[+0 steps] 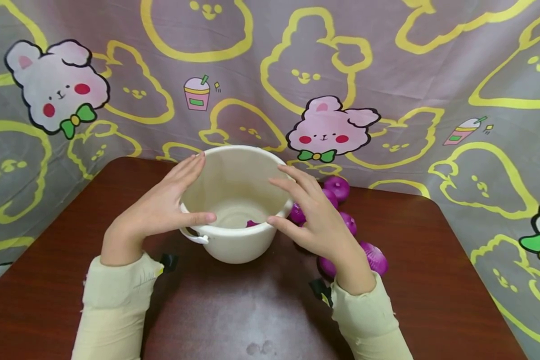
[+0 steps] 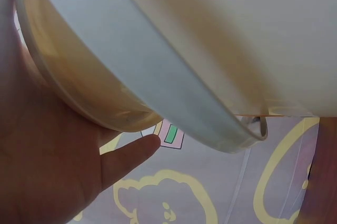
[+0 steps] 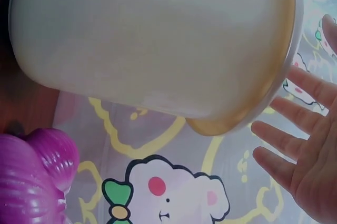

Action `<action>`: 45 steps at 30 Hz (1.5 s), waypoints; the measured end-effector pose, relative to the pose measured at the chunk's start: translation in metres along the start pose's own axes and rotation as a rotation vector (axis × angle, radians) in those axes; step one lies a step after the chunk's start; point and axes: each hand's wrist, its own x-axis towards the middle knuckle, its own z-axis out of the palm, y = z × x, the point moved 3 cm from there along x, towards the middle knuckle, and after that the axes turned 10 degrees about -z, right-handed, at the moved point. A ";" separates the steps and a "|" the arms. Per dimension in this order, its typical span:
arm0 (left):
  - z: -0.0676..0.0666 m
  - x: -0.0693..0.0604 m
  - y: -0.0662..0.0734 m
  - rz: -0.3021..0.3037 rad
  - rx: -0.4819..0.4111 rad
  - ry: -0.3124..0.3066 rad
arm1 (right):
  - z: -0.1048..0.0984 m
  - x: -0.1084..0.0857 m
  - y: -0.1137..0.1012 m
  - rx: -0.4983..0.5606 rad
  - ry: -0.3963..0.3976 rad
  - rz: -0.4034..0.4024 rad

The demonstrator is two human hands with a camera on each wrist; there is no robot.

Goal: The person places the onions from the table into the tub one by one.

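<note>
A white bucket (image 1: 239, 246) stands upright on the table, its mouth facing up and a small purple piece (image 1: 252, 223) visible inside. My left hand (image 1: 157, 205) is at the bucket's left rim, fingers extended and thumb over the front rim. In the left wrist view the palm side of this hand (image 2: 52, 150) lies close against the bucket rim (image 2: 158, 77). At the right rim is my right hand (image 1: 319, 220), its fingers spread and nearly straight. The right wrist view shows those fingers (image 3: 281, 140) beside the bucket (image 3: 142, 40); contact is hard to tell.
Several purple onions (image 1: 373, 257) lie on the brown table (image 1: 432, 280) to the right of the bucket, partly behind my right hand. The bucket's handle (image 1: 193, 236) hangs at its left front. A patterned curtain (image 1: 243, 100) rises behind the table and at both sides.
</note>
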 end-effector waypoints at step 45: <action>0.002 0.000 -0.001 0.018 0.008 0.013 | -0.030 -0.026 0.025 0.008 0.086 0.165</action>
